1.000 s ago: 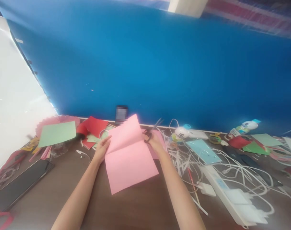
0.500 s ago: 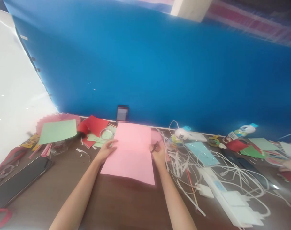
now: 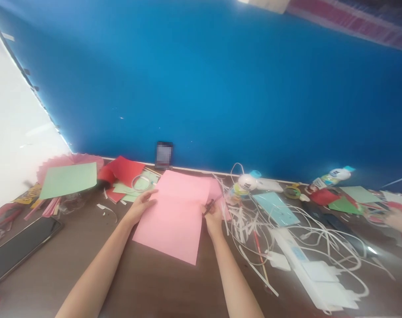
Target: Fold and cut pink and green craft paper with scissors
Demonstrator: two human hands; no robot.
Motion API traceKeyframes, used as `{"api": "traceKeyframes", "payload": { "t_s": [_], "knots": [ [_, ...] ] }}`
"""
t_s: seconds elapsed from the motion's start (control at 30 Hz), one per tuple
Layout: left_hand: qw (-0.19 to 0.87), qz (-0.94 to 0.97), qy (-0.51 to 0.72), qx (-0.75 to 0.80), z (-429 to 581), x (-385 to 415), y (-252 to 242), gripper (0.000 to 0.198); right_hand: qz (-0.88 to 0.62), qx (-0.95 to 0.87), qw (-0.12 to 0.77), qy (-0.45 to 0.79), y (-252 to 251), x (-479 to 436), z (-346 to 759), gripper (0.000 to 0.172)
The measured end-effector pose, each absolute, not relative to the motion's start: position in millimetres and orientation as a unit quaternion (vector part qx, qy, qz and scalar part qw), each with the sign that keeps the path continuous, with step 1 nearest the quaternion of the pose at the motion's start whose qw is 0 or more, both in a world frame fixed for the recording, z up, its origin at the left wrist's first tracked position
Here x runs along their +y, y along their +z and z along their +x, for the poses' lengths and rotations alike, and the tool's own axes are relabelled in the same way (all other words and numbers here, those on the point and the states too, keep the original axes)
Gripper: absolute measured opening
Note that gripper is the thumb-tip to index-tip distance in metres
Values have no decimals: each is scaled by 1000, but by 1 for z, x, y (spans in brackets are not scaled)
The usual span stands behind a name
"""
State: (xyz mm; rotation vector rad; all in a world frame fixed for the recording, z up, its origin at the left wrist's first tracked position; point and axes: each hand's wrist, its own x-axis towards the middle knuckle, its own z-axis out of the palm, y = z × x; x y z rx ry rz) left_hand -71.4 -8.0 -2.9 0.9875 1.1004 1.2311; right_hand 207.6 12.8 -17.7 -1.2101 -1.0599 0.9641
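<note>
A pink sheet of paper (image 3: 170, 221) is spread before me, its near edge slanting down to the right. My left hand (image 3: 144, 205) grips the sheet's left edge, fingers on top of it. At the right edge, my right hand (image 3: 214, 217) is closed around dark-handled scissors (image 3: 209, 206), partly hidden by the fingers. More pink paper (image 3: 216, 190) lies just beyond the right hand. Thin white paper strips (image 3: 242, 223) are heaped to its right.
Tangled white cables and a power strip (image 3: 296, 265) fill the right side, with a light-blue packet (image 3: 276, 208) and a bottle (image 3: 247, 182) behind. Leftward are a phone (image 3: 25, 243), red paper (image 3: 126, 170) and green paper (image 3: 68, 179). Another person's hand (image 3: 401, 218) shows at the far right.
The pink sheet has turned, its near right corner swinging left and down. The right hand has shifted slightly left with the scissors. Another person's hand has appeared at the right edge.
</note>
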Motion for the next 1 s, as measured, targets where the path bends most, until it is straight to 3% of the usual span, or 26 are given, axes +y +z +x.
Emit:
{"api": "traceKeyframes", "payload": {
  "t_s": [0.17, 0.37, 0.5, 0.6, 0.8, 1.0],
  "knots": [
    [677, 354, 489, 420, -74, -12, 6, 56, -508, -436, 643, 372, -18, 13, 210, 33],
    [681, 376, 476, 411, -81, -14, 3, 41, -528, -428, 666, 306, -15, 11, 212, 31],
    [682, 407, 457, 401, -79, -15, 4, 45, -545, -410, 681, 268, -16, 11, 213, 32],
    [627, 431, 462, 456, -75, -12, -4, 42, -546, -411, 681, 265, -15, 11, 211, 32],
    [422, 415, 578, 562, -70, 0, -24, 35, -557, -407, 648, 321, -13, 12, 204, 33],
    [367, 433, 554, 609, -67, -3, -14, 39, -567, -406, 638, 326, -14, 11, 203, 32]
  ]
}}
